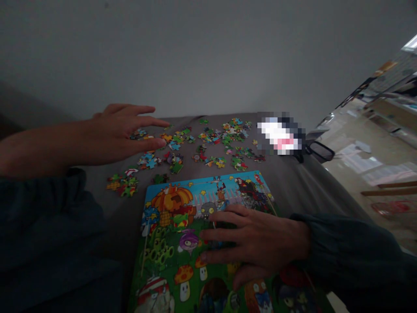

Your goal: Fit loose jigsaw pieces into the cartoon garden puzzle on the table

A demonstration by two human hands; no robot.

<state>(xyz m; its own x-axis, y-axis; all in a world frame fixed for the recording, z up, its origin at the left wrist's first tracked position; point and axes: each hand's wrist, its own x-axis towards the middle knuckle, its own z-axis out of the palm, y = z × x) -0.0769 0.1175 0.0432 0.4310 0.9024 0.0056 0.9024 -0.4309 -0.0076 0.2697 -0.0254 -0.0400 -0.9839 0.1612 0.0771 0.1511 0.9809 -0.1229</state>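
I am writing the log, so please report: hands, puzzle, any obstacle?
Left hand open by loose pieces, contact unclear. Right hand spread on puzzle board, hiding part of its picture. Glasses at right, apart from both hands.

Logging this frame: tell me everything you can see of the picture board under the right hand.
The picture board is a flat panel, apparently card or thin board, lying face up on the grey cloth, nearer the camera than the loose puzzle pieces. A blue sky band runs along its far edge above green ground, with a cartoon pumpkin, a purple figure and orange-capped mushrooms. The right hand, fingers spread, covers part of it and seems to touch it. Its near edge is out of frame.
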